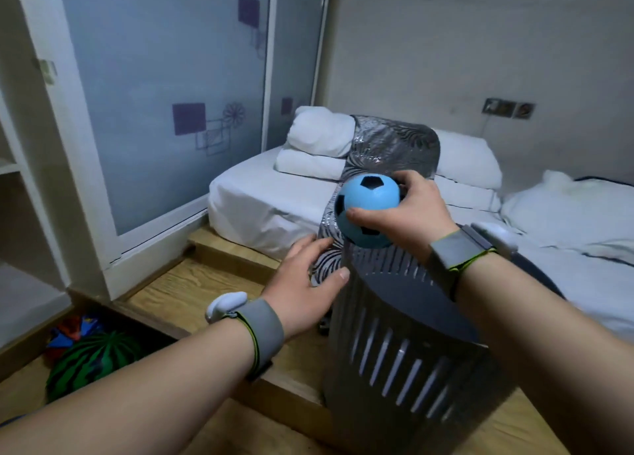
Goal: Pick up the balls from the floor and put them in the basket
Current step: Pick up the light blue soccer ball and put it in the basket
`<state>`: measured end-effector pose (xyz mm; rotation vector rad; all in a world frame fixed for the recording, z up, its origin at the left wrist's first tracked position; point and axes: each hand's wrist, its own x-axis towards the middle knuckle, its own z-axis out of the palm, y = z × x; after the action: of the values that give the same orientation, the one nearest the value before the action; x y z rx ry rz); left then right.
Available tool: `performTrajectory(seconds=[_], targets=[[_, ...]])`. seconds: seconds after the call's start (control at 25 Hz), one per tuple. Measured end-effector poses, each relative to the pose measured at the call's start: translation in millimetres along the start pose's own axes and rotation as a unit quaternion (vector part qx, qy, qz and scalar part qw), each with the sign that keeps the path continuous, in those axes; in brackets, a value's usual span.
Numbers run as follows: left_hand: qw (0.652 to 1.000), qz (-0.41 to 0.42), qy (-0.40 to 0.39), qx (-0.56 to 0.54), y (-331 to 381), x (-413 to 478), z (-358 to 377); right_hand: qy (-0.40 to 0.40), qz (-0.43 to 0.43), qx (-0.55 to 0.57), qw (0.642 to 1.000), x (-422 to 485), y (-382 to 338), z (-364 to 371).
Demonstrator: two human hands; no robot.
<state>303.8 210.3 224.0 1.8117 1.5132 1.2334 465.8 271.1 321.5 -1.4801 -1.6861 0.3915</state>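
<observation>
While the right hand (408,214) has its grip closed on the blue ball (368,211) above the basket (404,351) rim, the left hand (305,283) hangs open and empty beside it.

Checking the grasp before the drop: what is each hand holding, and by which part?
The right hand grips the blue soccer ball by its right side, above the basket. The left hand is open and holds nothing.

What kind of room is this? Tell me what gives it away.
Most likely a bedroom: a low bed with white sheets, stacked pillows, and a wardrobe with frosted sliding doors beside it.
</observation>
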Motion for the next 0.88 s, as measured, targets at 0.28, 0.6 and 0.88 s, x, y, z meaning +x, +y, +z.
performTrajectory(seconds=[0.28,0.6,0.88], targets=[[0.990,0.090,-0.030,0.107,-6,12,48,-0.064,0.102,-0.128,0.984,-4,89,-6],[0.989,0.117,0.012,0.094,-19,7,61,-0.113,0.076,-0.160,0.978,-4,97,10],[0.994,0.071,-0.078,0.034,-20,3,50,-0.119,0.055,-0.174,0.976,-11,92,17]])
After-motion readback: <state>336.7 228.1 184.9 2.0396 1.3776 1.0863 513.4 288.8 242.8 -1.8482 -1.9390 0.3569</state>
